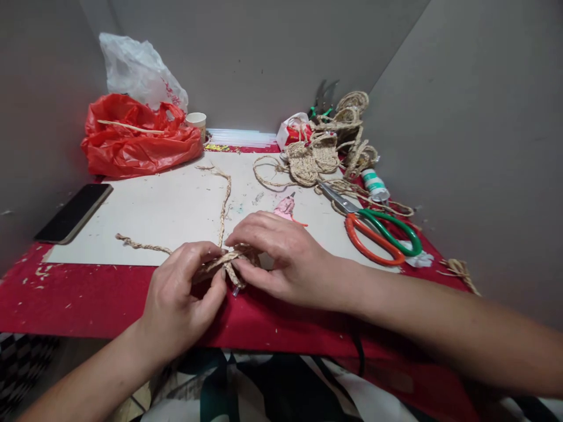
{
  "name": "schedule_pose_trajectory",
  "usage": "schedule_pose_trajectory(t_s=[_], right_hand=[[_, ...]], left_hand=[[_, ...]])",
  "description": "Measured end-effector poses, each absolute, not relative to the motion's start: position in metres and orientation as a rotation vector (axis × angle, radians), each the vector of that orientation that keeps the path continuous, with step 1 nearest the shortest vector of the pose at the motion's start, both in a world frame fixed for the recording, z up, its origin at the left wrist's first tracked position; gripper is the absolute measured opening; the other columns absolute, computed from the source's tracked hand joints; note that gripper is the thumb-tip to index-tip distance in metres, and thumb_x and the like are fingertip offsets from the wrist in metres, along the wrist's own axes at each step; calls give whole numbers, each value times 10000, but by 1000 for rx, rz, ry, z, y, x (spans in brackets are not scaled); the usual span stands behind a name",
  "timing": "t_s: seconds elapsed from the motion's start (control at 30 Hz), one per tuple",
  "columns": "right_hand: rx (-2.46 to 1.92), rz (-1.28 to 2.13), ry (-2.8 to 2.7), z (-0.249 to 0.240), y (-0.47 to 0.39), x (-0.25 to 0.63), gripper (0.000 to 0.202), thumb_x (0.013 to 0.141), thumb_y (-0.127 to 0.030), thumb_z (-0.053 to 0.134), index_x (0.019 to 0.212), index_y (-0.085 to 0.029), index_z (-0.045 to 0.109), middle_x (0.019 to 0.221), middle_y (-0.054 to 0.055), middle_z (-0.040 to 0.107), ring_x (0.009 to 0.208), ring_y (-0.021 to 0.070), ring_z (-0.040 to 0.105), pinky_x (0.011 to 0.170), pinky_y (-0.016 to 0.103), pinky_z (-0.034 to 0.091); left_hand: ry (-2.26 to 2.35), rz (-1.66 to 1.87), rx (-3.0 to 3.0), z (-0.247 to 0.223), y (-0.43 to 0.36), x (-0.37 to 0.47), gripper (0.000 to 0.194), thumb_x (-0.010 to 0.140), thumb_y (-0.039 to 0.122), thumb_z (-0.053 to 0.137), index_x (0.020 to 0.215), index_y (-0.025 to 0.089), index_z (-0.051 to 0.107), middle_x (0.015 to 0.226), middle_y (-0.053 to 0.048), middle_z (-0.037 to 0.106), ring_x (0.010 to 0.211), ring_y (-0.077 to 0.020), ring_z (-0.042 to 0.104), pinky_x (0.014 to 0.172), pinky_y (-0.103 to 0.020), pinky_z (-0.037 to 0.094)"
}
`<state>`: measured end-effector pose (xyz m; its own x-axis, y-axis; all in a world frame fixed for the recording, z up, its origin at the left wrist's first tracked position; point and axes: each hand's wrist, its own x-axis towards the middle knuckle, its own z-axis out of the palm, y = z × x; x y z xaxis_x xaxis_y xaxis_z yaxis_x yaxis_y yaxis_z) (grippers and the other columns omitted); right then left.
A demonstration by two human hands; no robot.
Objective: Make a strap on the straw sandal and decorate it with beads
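A braided straw cord [231,256] is pinched between both hands just above the front edge of the white board. My left hand [180,293] grips it from the left with thumb and fingertips. From the right, my right hand [281,258] closes its fingers and thumb on the same braid, covering part of it. One braided end [225,202] runs away from the hands across the board, its tip frayed. Another end sticks out to the left beyond my left hand. A short piece hangs down between the hands, with a small clear bit at its tip.
Scissors [369,225] with red and green handles lie at right, near woven straw pieces [308,161] and a pink-wrapped glue gun [285,206]. A phone [74,213], a red plastic bag [136,146] and a paper cup [197,121] are at left. Grey walls enclose the table.
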<state>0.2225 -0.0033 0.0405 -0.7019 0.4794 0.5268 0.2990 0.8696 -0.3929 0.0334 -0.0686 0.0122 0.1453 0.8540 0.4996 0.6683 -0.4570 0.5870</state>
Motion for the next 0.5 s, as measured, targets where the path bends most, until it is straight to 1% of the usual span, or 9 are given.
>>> schedule_pose_trajectory(t_s=[0.17, 0.37, 0.43, 0.5], right_hand=[[-541, 339, -2455, 42, -3, 221, 91, 875, -164, 523, 892, -147, 611, 858, 79, 624, 816, 182, 561, 741, 308, 470], [-491, 159, -2493, 40, -3, 219, 144, 901, -172, 490, 856, -131, 620, 863, 101, 624, 790, 188, 540, 704, 311, 459], [-480, 209, -2501, 44, -3, 220, 130, 893, -170, 507, 858, -137, 627, 857, 94, 637, 788, 182, 555, 705, 304, 467], [-501, 385, -2494, 51, -1, 223, 87, 858, -177, 563, 898, -143, 632, 840, 74, 659, 765, 163, 581, 704, 285, 484]], left_hand=[[1465, 1203, 2287, 11, -70, 32, 302, 780, 105, 636, 1036, 222, 528, 885, -16, 650, 755, -159, 677, 723, -280, 568], [1387, 1226, 2432, 10, -68, 31, 316, 778, 40, 619, 1033, 206, 530, 896, -41, 675, 807, -167, 639, 764, -299, 541], [1352, 1250, 2447, 10, -68, 32, 338, 782, 16, 596, 1051, 206, 524, 917, -51, 688, 809, -169, 635, 760, -304, 537], [1317, 1275, 2468, 9, -68, 32, 376, 781, 8, 583, 1089, 214, 518, 945, -58, 699, 810, -176, 639, 750, -314, 538]])
